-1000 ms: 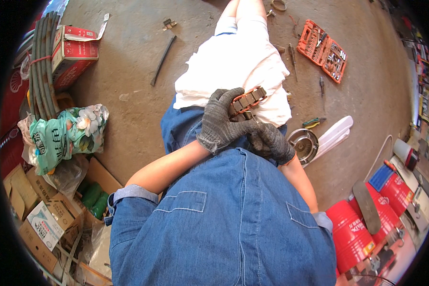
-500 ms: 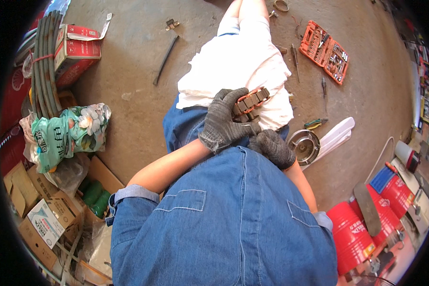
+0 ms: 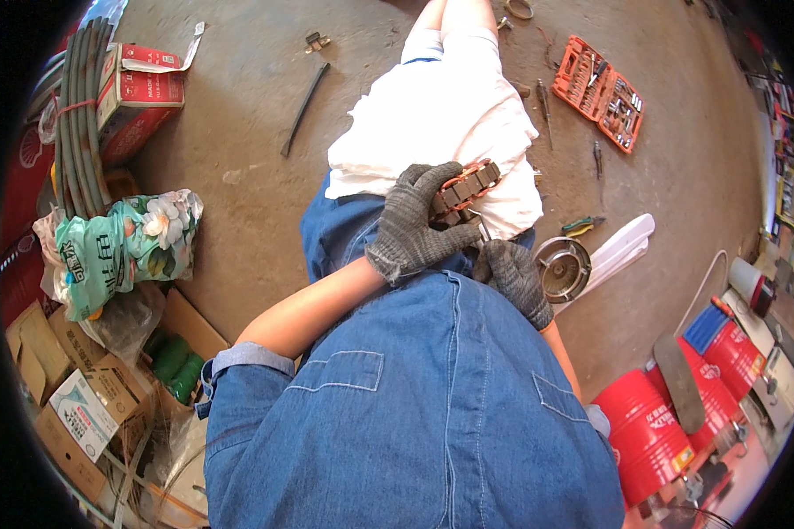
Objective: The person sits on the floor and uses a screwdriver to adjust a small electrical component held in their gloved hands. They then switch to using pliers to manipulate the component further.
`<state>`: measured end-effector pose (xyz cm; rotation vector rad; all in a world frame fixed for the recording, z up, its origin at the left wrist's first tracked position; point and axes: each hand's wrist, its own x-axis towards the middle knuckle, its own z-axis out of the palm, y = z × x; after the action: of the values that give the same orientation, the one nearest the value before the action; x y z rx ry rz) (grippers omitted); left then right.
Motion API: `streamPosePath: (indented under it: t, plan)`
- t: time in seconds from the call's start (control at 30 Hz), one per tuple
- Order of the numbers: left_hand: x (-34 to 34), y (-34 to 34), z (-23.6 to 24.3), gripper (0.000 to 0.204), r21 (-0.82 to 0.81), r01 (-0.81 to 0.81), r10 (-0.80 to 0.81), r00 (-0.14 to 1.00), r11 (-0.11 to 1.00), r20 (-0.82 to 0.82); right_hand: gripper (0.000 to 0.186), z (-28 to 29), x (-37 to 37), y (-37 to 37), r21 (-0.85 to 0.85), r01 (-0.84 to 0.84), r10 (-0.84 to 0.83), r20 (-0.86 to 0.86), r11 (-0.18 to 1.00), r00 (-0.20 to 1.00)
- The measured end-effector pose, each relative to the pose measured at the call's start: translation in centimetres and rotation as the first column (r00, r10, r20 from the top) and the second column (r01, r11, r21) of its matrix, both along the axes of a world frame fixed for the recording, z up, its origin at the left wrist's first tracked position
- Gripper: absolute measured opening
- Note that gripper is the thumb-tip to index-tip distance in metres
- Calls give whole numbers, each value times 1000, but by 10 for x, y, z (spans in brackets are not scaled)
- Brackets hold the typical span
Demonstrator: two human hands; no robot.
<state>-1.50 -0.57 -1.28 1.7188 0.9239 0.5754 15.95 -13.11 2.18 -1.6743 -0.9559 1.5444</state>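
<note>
In my gloved left hand [image 3: 419,220] is a motor stator [image 3: 466,189], a ring of dark grey metal blocks with copper-coloured windings. It is tilted over the white cloth [image 3: 423,132] spread across my lap, and the glove hides its near left side. Close beside it, my gloved right hand [image 3: 513,278] is closed, with a thin metal shaft [image 3: 483,232] rising from its fingers toward the stator's lower edge. The rest of that thin tool is hidden in the glove, so its kind is unclear.
An orange socket set case [image 3: 598,95] lies open at far right on the floor. Pliers [image 3: 582,227] and a round metal housing [image 3: 563,269] lie right of my lap. Left are a black hose piece [image 3: 305,110], a red box [image 3: 141,88] and a green bag [image 3: 97,264]. Red drums [image 3: 644,432] stand right.
My right hand has shifted slightly right and down, away from the left hand, and the thin metal shaft now shows more upright. The left hand still holds the stator in nearly the same place.
</note>
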Motion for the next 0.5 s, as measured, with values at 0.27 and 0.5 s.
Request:
streamPosePath:
  t: [0.27,0.5]
  plan:
    - [0,1,1,82,51,1,-1,1000,999,-1,29,-14,-5,-3,-31,-23,26,122,999,992]
    - [0,1,-1,82,16,-7,7,1000,1000,-2,33,-13,-3,-3,-131,12,-7,44,991,999]
